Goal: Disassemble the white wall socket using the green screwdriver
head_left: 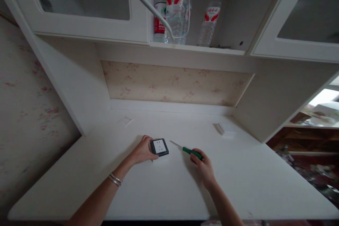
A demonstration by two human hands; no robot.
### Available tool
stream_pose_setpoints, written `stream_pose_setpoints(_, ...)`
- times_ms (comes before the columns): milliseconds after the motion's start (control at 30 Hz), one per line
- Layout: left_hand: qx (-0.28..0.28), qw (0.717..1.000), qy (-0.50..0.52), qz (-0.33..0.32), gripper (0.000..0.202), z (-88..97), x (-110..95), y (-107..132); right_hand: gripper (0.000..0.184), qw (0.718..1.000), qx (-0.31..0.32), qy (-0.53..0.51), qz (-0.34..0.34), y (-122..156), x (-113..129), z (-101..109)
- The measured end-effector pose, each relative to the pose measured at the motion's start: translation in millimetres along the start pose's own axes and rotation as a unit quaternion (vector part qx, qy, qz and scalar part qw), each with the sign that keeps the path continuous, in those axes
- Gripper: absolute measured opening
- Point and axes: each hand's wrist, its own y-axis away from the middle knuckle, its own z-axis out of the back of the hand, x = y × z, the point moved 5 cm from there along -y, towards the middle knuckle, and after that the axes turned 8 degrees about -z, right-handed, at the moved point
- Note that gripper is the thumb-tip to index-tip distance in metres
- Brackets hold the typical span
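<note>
My left hand [143, 150] grips a wall socket [160, 146] by its left edge, thumb at the near side. The socket has a white face with slots and a dark frame, and it faces up toward me. To its right, my right hand [203, 164] is closed around the green handle of a screwdriver [187, 150]. The thin metal shaft points left toward the socket, its tip a short gap away from the frame. Whatever is on the socket's underside is hidden.
Both hands are over a white tabletop [159, 190]. A flat white square plate [125, 120] lies at the back left, and a white box-like piece [225, 129] at the back right. Overhead, a cabinet shelf [196, 47] holds plastic bottles [177, 7], with a pale cable [148, 4] hanging before them.
</note>
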Motion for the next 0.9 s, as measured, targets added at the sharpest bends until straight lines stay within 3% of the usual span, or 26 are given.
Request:
stream_pose_setpoints(100,-0.017,1.0,-0.002,-0.006,0.066,1.7,0,1,0.031,0.989,0.004,0.131,0.075,10,4,-7)
stream_pose_setpoints(267,-0.021,0.997,0.077,0.018,0.073,3.3,-2,5,0.032,0.927,0.064,0.32,0.182,36,18,-32)
stream_pose_setpoints(367,-0.015,0.992,0.124,-0.004,0.07,5.9,-11,8,0.034,0.904,0.083,0.373,0.192,46,20,-41)
stream_pose_setpoints(467,-0.02,0.989,0.146,-0.015,0.068,10.0,-18,14,0.033,0.899,0.077,0.376,0.212,50,25,-48)
stream_pose_setpoints(600,-0.003,0.978,0.206,0.007,0.074,10.5,-27,26,0.026,0.931,0.052,0.291,0.214,52,37,-57)
stream_pose_setpoints(733,0.019,0.971,0.24,0.011,0.077,7.8,-41,37,0.034,0.989,0.088,0.091,0.074,50,39,-76)
stream_pose_setpoints(800,0.03,0.965,0.26,0.001,0.077,5.5,-47,42,0.041,0.989,0.142,-0.035,-0.014,53,37,-90)
stream_pose_setpoints(900,0.033,0.958,0.286,-0.003,0.079,2.6,-49,48,0.045,0.962,0.206,-0.154,-0.091,62,37,-108)
